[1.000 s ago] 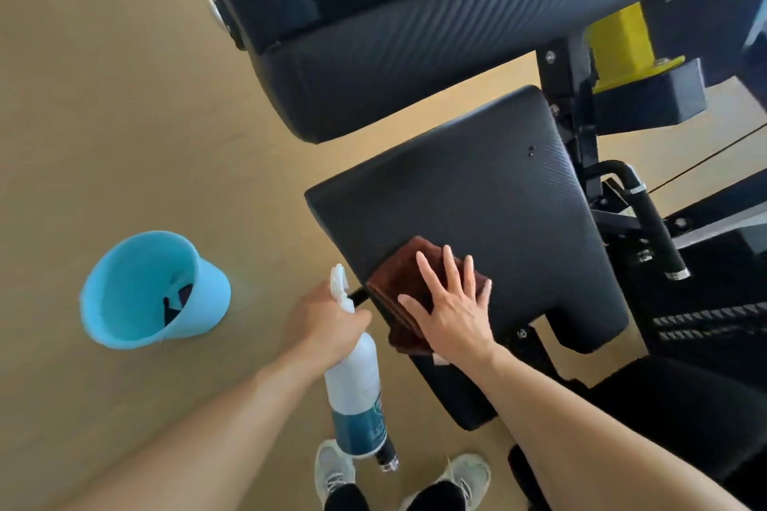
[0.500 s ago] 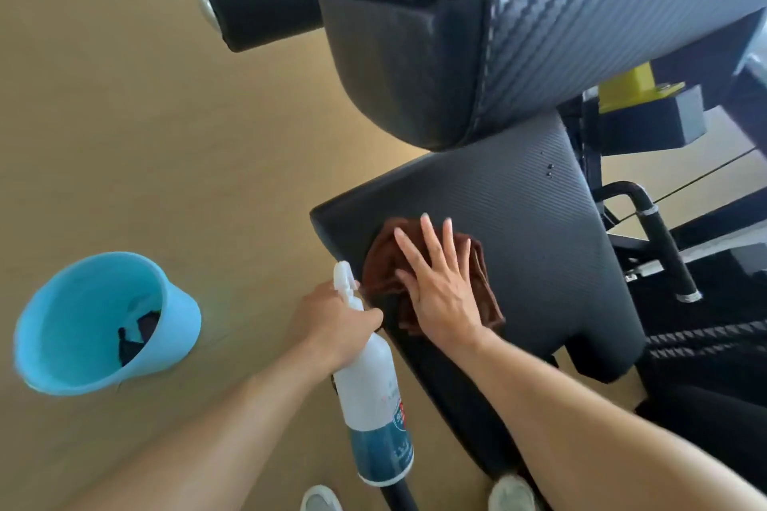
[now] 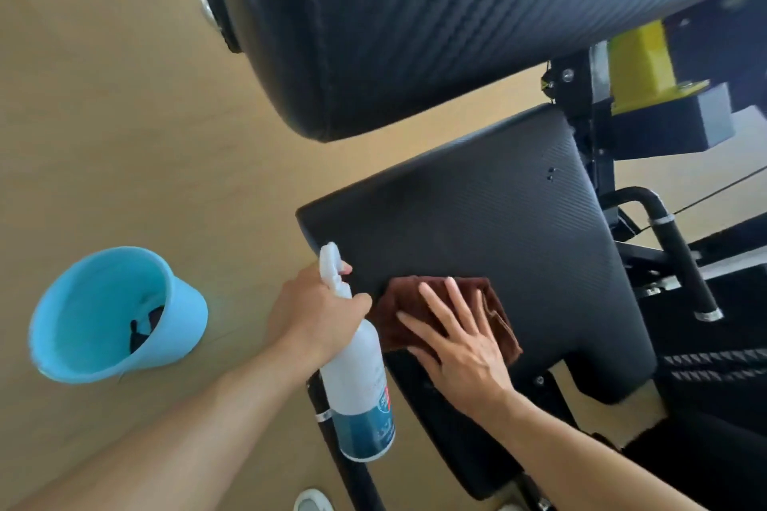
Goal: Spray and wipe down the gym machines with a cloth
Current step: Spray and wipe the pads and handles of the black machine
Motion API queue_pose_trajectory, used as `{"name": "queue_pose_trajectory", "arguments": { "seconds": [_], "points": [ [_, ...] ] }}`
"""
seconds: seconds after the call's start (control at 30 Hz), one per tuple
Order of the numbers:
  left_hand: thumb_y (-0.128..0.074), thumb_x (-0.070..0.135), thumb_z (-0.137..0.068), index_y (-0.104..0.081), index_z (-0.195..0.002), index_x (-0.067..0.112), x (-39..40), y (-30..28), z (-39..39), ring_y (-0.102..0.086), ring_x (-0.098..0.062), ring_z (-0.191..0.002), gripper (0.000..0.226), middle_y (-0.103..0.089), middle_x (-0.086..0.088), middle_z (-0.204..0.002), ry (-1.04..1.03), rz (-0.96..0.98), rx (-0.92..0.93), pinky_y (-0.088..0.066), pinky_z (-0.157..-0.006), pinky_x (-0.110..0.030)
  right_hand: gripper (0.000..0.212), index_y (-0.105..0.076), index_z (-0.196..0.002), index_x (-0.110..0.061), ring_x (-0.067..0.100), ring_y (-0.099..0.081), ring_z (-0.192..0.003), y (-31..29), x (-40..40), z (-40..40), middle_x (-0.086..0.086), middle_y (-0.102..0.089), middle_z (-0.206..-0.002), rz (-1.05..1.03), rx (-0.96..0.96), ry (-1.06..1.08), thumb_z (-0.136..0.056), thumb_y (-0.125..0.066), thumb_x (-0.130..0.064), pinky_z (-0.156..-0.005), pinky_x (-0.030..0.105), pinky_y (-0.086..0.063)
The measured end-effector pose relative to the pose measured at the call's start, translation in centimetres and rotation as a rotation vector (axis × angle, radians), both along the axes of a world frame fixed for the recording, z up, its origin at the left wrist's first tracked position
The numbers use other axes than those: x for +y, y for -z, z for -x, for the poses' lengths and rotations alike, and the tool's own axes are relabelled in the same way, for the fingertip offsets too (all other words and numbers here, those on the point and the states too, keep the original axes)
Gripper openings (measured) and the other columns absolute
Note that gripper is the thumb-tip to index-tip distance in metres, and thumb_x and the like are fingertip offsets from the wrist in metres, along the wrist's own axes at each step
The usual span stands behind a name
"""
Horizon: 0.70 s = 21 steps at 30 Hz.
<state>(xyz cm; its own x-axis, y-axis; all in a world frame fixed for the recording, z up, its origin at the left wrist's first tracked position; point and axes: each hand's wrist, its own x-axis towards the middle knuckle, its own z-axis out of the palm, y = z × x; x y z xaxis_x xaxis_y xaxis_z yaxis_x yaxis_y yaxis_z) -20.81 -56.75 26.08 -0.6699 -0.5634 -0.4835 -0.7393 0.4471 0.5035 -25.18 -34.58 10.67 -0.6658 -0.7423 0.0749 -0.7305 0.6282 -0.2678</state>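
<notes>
A black textured seat pad (image 3: 498,228) of the gym machine fills the middle of the view, below a larger black back pad (image 3: 415,25). A folded brown cloth (image 3: 489,303) lies near the seat's front edge. My right hand (image 3: 460,348) presses flat on the cloth with straight, spread fingers. My left hand (image 3: 315,311) grips the neck of a white spray bottle (image 3: 357,386) with a blue label, just left of the seat; the bottle hangs downward.
A light blue bucket (image 3: 182,319) with something dark inside stands on the tan floor at the left. The machine's black frame, a black handle (image 3: 680,261) and a yellow part (image 3: 639,62) crowd the right side. A shoe tip (image 3: 311,502) shows at the bottom.
My right hand slid the cloth across the seat's front area, up and then back toward the front edge. The view shifted, and the left hand kept hold of the bottle.
</notes>
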Motion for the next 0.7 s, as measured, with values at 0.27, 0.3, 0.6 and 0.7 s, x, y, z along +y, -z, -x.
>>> {"name": "queue_pose_trajectory", "arguments": {
  "seconds": [0.27,0.3,0.6,0.7],
  "points": [
    [-0.059,0.030,-0.087,-0.050,-0.122,0.041,4.1,-4.4,6.3,-0.056,-0.021,-0.093,0.038,-0.061,0.013,-0.100,0.153,0.164,0.285,-0.048,-0.081,-0.039,0.051,-0.032,-0.160,-0.042,0.032,0.015,-0.159,-4.8,-2.8,16.3,-0.003,0.006,-0.175,0.203,-0.249,0.703,-0.110,-0.037,-0.048,-0.125,0.063,0.007],
    [-0.059,0.029,-0.086,-0.052,-0.121,0.041,4.3,-4.7,7.1,-0.057,-0.022,-0.091,0.037,-0.063,0.012,-0.099,0.116,0.170,0.344,-0.050,-0.080,-0.040,0.051,-0.031,-0.161,-0.041,0.032,0.017,-0.159,-5.4,-4.6,17.0,-0.003,0.009,-0.175,0.243,-0.301,0.751,-0.111,-0.036,-0.046,-0.125,0.063,0.006],
    [-0.045,0.038,-0.076,-0.050,-0.117,0.037,6.3,-2.1,12.5,-0.065,-0.020,-0.093,0.041,-0.075,0.003,-0.093,-0.080,0.124,0.538,-0.054,-0.083,-0.042,0.048,-0.043,-0.155,-0.040,0.026,-0.003,-0.162,-1.4,2.6,11.1,-0.002,-0.016,-0.174,0.079,-0.011,-0.064,-0.107,-0.046,-0.041,-0.128,0.058,-0.013],
    [-0.038,0.042,-0.074,-0.046,-0.115,0.033,6.7,-1.3,14.3,-0.061,-0.024,-0.097,0.042,-0.075,0.004,-0.092,-0.003,0.136,0.395,-0.053,-0.083,-0.042,0.047,-0.044,-0.155,-0.040,0.030,-0.008,-0.161,-2.2,3.3,16.6,0.001,-0.019,-0.173,0.120,-0.017,0.108,-0.108,-0.045,-0.038,-0.128,0.057,-0.014]
  ]
}}
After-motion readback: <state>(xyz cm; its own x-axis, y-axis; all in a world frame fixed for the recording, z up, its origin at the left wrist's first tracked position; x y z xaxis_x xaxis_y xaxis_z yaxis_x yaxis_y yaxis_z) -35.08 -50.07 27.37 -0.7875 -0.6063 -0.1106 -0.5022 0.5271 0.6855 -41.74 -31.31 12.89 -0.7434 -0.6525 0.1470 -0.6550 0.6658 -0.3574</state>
